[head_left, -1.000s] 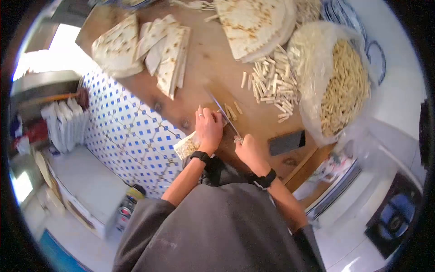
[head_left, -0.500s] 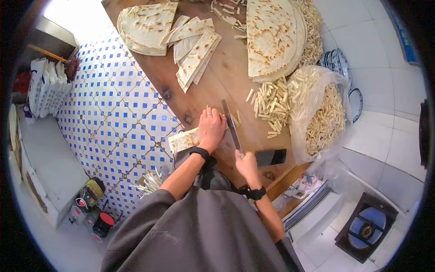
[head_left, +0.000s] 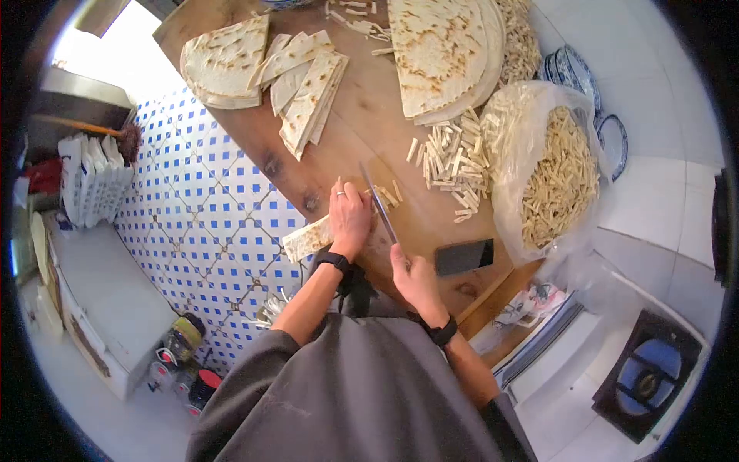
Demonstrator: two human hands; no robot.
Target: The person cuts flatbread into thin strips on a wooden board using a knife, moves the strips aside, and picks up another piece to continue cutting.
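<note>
My left hand (head_left: 350, 221) presses down on a folded strip of browned flatbread (head_left: 306, 239), its fingers curled close to the blade. The strip's free end sticks out past the table edge. My right hand (head_left: 417, 279) is closed round the handle of a long knife (head_left: 382, 209), which lies alongside my left fingertips. Several small cut flatbread pieces (head_left: 391, 194) rest just beyond the blade. Wide flatbread strips (head_left: 314, 104) overlap farther up the wooden table (head_left: 369, 135), next to a stack of folded flatbreads (head_left: 225, 61).
Large half-round flatbreads (head_left: 439, 58) lie at the back beside a heap of cut pieces (head_left: 456, 160). A clear plastic bag (head_left: 504, 165) of cut pieces stands right. A phone (head_left: 464, 257) lies near my right hand. Blue-patterned bowls (head_left: 571, 73) sit by the wall; a burner (head_left: 647, 377) is lower right.
More small cut pieces show beside the knife. The blade's angle has changed slightly, and the whole view has shifted a little. Both hands keep their holds.
</note>
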